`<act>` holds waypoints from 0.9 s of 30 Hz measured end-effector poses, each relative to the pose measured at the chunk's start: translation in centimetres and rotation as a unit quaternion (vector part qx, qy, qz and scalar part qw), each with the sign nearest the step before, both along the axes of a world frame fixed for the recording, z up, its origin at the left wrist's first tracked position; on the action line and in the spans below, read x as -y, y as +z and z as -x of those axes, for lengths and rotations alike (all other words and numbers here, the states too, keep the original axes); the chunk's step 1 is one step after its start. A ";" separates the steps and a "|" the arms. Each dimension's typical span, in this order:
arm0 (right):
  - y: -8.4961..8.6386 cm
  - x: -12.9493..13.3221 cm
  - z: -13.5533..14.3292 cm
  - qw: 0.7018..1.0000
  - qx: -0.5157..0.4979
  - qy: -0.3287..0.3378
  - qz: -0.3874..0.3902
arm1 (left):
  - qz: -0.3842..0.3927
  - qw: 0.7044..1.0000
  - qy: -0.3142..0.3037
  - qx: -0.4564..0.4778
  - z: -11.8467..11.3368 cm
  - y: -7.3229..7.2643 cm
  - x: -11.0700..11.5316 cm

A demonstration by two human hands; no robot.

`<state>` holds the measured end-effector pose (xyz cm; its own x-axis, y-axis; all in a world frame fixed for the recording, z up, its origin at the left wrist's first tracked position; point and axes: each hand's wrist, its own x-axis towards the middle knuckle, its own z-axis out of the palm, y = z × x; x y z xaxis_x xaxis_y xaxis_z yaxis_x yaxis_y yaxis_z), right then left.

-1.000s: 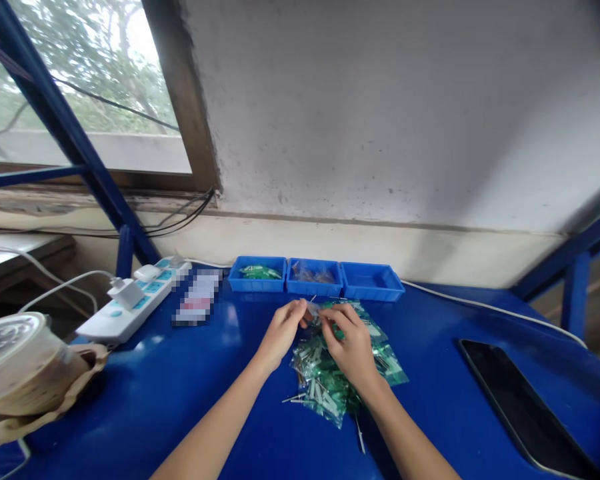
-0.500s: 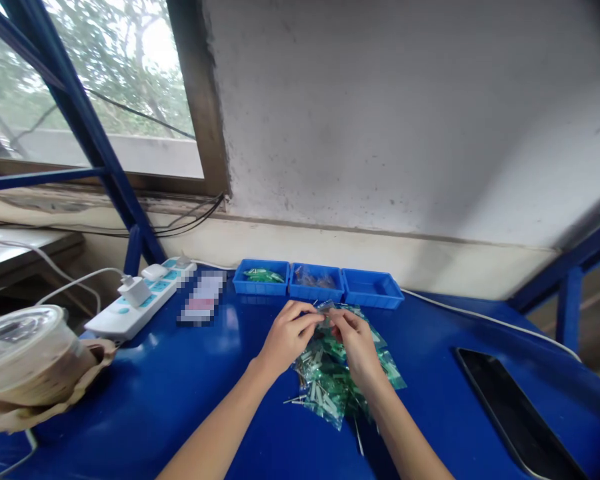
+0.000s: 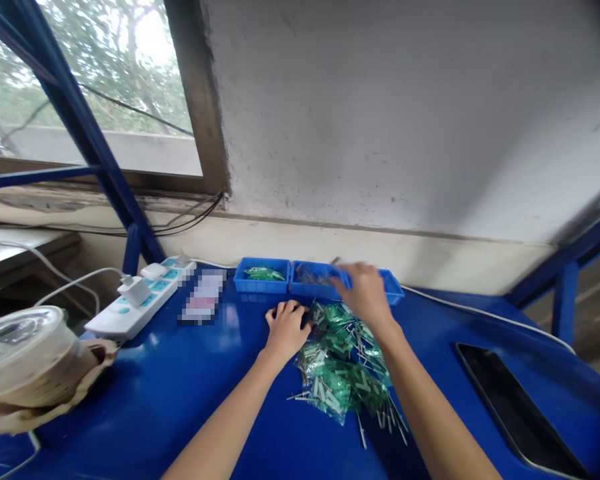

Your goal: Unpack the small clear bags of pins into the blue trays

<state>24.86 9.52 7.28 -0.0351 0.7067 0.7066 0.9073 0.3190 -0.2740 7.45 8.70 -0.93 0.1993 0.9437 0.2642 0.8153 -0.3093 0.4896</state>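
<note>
My left hand (image 3: pixel 287 327) rests low on the blue table, fingers spread and bent, at the left edge of a loose pile of green and clear plastic packets (image 3: pixel 337 373). Thin metal pins (image 3: pixel 387 413) poke out of the pile or lie along its near side. My right hand (image 3: pixel 366 293) is raised over the front of the middle and right blue bins, smeared by motion. Whether its fingers hold anything is too blurred to tell. Green packets lie in the left blue bin (image 3: pixel 263 287); brownish clear packets show in the middle blue bin (image 3: pixel 310 288). The right blue bin (image 3: pixel 393 293) is partly covered by my hand.
At the left stand a white power strip (image 3: pixel 125 310) with plugs and a plastic tub (image 3: pixel 25 353) on a cardboard holder. A pixelated flat thing (image 3: pixel 203 299) lies beside the strip. A black phone (image 3: pixel 510 407) lies at the right, and a white cable (image 3: pixel 480 313) runs behind it.
My hands were together over the pile, fingers pinched at a small clear packet. My right hand has moved up to the bins; my left has lowered and spread its fingers.
</note>
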 end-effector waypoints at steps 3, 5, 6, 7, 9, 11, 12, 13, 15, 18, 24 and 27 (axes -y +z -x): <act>-4.2 0.9 1.6 0.982 0.083 0.045 0.165 | 0.012 1.000 -0.002 0.018 0.1 0.0 0.0; -6.5 2.0 2.5 0.976 0.094 0.043 0.191 | 0.010 1.000 -0.002 0.020 0.2 -0.1 0.1; -7.3 2.4 2.8 0.976 0.099 0.034 0.193 | 0.005 1.000 -0.003 0.020 0.2 -0.2 0.2; -7.9 2.6 2.9 0.976 0.105 0.023 0.191 | 0.001 1.000 -0.004 0.019 0.2 -0.3 0.2; -8.5 2.7 3.1 0.976 0.116 0.006 0.183 | -0.005 1.000 -0.005 0.023 0.2 -0.4 0.2; -8.6 2.4 3.1 0.976 0.123 0.002 0.178 | -0.002 1.000 -0.005 0.031 0.2 -0.3 0.3; -8.6 2.2 3.1 0.976 0.127 0.000 0.177 | 0.002 0.999 -0.003 0.035 0.2 -0.3 0.3; -8.6 2.0 3.1 0.975 0.131 -0.003 0.178 | 0.007 0.999 -0.001 0.038 0.3 -0.2 0.3; -8.6 1.8 3.1 0.974 0.139 -0.006 0.177 | 0.014 0.999 0.005 0.046 0.3 0.0 0.3; -8.7 1.7 2.9 0.976 0.137 0.003 0.171 | 0.016 0.999 0.016 0.049 0.3 0.1 0.2; -8.8 1.7 2.5 0.971 0.104 0.056 0.209 | 0.025 0.999 0.025 0.031 0.2 0.1 0.5; -8.7 1.8 2.6 0.983 0.068 0.072 0.154 | 0.027 0.998 0.028 0.046 0.2 0.5 0.5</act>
